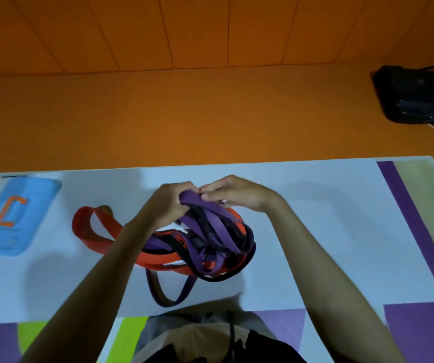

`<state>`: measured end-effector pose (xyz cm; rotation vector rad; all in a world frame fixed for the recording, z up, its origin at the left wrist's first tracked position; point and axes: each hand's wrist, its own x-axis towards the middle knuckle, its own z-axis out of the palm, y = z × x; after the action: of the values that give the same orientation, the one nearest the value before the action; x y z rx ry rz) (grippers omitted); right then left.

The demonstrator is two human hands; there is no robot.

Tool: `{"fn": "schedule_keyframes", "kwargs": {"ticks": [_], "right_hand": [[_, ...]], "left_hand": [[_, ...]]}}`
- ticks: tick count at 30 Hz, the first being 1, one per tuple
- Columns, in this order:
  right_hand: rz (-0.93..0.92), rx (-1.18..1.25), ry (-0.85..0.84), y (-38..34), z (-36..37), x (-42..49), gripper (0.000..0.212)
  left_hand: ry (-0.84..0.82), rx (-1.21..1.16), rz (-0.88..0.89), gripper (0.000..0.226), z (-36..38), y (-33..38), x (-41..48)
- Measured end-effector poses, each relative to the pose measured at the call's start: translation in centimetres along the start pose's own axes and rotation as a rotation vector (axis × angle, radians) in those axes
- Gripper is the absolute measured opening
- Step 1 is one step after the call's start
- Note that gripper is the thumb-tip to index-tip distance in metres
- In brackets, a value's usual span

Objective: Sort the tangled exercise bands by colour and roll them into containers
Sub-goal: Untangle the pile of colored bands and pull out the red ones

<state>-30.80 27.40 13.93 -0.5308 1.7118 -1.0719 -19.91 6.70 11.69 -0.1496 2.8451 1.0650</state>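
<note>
Left hand [170, 203] and right hand [239, 195] both pinch the purple band [193, 199] atop tangle [210, 247] beneath them. Soft, light, stretchy, likely snags; hold flat strap, pull slowly.

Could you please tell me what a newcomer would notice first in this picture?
A tangle of purple, red and black bands sits centred on the white mat, the left hand and right hand both pinching a purple band at its top. A blue container marked C lies at the left.
</note>
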Motion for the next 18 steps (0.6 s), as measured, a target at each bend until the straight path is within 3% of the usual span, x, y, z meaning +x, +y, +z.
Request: {"fn": "schedule_keyframes", "kwargs": {"ticks": [4, 6, 9, 13, 15, 18], "right_hand": [[-0.004, 0.104, 0.432, 5.6, -3.1, -0.9, 0.018], [0.052, 0.161, 0.521, 9.5, -2.9, -1.2, 0.021], [0.121, 0.145, 0.437, 13.9, -0.8, -1.3, 0.022], [0.198, 0.071, 0.102, 16.4, 2.4, -0.9, 0.053], [0.187, 0.028, 0.136, 17.8, 3.5, -0.1, 0.061], [0.170, -0.057, 0.299, 19.5, 4.3, 0.3, 0.052]], "left_hand": [[0.253, -0.268, -0.213, 0.022, -1.1, -2.5, -0.9], [0.386, -0.515, -0.378, 0.024, -1.1, -3.8, -1.3], [0.437, -0.770, -0.609, 0.031, -0.3, -5.3, -1.6], [0.389, -0.982, -0.836, 0.034, 1.8, -6.6, -1.8], [0.361, -1.054, -0.943, 0.044, 2.7, -6.4, -1.9], [0.307, -1.099, -1.066, 0.064, 3.3, -5.8, -2.4]]}}
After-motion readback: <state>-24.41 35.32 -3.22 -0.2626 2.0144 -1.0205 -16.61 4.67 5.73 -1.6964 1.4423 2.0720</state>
